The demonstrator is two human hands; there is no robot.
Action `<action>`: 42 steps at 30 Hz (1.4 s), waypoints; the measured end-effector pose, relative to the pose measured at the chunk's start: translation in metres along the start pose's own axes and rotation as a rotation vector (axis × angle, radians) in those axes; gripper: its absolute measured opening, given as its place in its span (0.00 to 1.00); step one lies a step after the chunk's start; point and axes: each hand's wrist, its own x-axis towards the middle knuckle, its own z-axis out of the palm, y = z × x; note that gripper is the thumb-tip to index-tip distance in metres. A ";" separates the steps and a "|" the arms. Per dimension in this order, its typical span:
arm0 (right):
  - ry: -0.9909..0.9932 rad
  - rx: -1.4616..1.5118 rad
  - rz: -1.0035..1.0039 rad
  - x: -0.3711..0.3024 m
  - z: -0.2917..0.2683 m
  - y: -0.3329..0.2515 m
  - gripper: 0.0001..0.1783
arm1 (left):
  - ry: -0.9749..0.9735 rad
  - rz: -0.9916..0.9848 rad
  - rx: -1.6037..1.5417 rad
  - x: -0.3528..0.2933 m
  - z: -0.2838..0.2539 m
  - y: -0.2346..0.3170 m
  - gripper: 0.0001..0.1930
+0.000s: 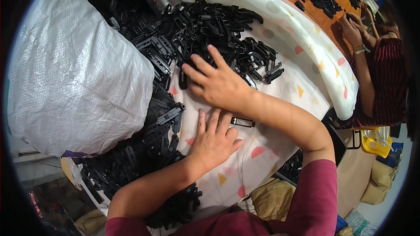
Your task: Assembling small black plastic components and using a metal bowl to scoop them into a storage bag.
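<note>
Pale sheeting point(280, 120) printed with coloured shapes lay under heaped black parts point(218, 24) in the head view. Left stood a white sack point(78, 74), contents hidden; a yellow bin point(372, 150) held clear plastic point(383, 135). Right hand point(225, 85): fingers spread at the heap, grip impossible to tell; left hand point(213, 143): fingers slightly parted, empty.

Black parts point(214, 24) (some glossy) lie heaped on patterned sheeting point(286, 76).

Free room over lower patterned cloth point(245, 172); obstacles: piled black parts point(210, 24), bulky white sack point(78, 78).
</note>
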 end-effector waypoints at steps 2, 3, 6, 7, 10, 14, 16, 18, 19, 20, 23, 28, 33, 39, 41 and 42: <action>-0.019 -0.072 0.038 0.004 0.004 0.010 0.15 | -0.017 -0.005 -0.021 0.002 -0.002 0.001 0.18; -0.045 -0.111 0.049 0.007 0.004 0.015 0.15 | -0.022 0.000 -0.023 0.001 -0.003 0.000 0.18; -0.030 -0.142 0.130 0.015 0.010 0.023 0.14 | 0.000 -0.005 -0.018 0.000 -0.002 -0.001 0.18; -0.029 -0.154 0.160 0.016 0.011 0.023 0.14 | -0.001 -0.006 -0.020 0.000 -0.001 -0.001 0.18; -0.036 -0.117 0.193 0.015 0.017 0.025 0.13 | -0.012 -0.003 -0.014 0.001 0.000 -0.001 0.17; -0.015 -0.128 0.189 0.011 0.018 0.024 0.13 | -0.029 0.010 -0.012 0.001 -0.001 0.000 0.17; -0.007 -0.131 0.189 0.013 0.017 0.023 0.12 | -0.025 0.002 -0.030 0.000 -0.001 0.000 0.17; 0.016 -0.169 0.196 0.013 0.017 0.027 0.11 | -0.019 -0.006 -0.047 0.000 -0.001 0.000 0.17; 0.040 -0.204 0.202 0.012 0.018 0.030 0.11 | -0.018 0.001 -0.036 0.000 -0.001 0.001 0.17; 0.089 -0.220 0.198 0.012 0.023 0.034 0.09 | -0.020 -0.003 -0.018 -0.002 -0.002 0.000 0.17; 0.172 -0.188 0.209 0.006 0.024 0.057 0.08 | -0.033 -0.014 -0.012 -0.003 -0.001 -0.001 0.17; 0.198 0.021 0.511 -0.022 -0.010 0.124 0.18 | -0.003 -0.011 -0.021 0.001 -0.005 0.001 0.17; 0.273 0.096 0.575 -0.061 -0.028 0.130 0.13 | 0.017 -0.024 -0.020 0.001 0.000 -0.002 0.17; 0.093 0.154 0.980 -0.103 -0.054 0.070 0.15 | 0.031 -0.037 -0.056 -0.002 0.003 -0.001 0.17; 0.079 0.279 1.026 -0.110 -0.061 0.053 0.21 | 0.040 -0.038 -0.050 -0.001 0.003 0.000 0.17; 0.066 0.403 1.074 -0.113 -0.065 0.047 0.27 | 0.038 -0.037 -0.053 -0.001 0.001 0.001 0.17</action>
